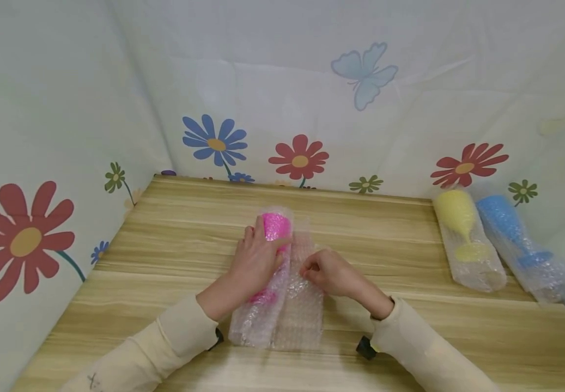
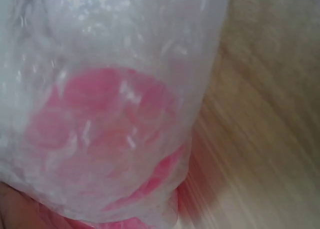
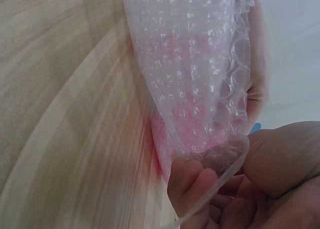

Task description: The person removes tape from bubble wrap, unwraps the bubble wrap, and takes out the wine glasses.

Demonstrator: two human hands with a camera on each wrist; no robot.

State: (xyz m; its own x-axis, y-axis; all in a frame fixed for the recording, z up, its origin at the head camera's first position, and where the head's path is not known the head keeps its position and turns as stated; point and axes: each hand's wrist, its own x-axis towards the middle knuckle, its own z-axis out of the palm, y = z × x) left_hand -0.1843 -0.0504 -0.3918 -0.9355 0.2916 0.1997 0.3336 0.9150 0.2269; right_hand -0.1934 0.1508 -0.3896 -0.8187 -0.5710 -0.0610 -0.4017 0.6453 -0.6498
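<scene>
You are working at a pale wooden tabletop with streaky grain [image 1: 380, 234], hemmed in at the back and sides by a white fabric sheet [image 1: 262, 81]. Printed on the cloth ahead of you are a pale blue butterfly [image 1: 365, 75], a blue-petalled flower [image 1: 216, 145] and red-petalled ones; a larger red flower [image 1: 26, 242] spreads across your left side. The bright pink goblet [image 1: 276, 224] lies on the wood in front of you, inside clear bubble wrap [image 1: 307, 321]. Your left hand [image 1: 257, 258] curls over it, gripping it through the plastic; your right hand [image 1: 333, 272] pinches the loose flap. At the far right, a wrapped yellow goblet [image 1: 454, 209] lies beside a wrapped blue goblet [image 1: 500, 215], near the cloth.
</scene>
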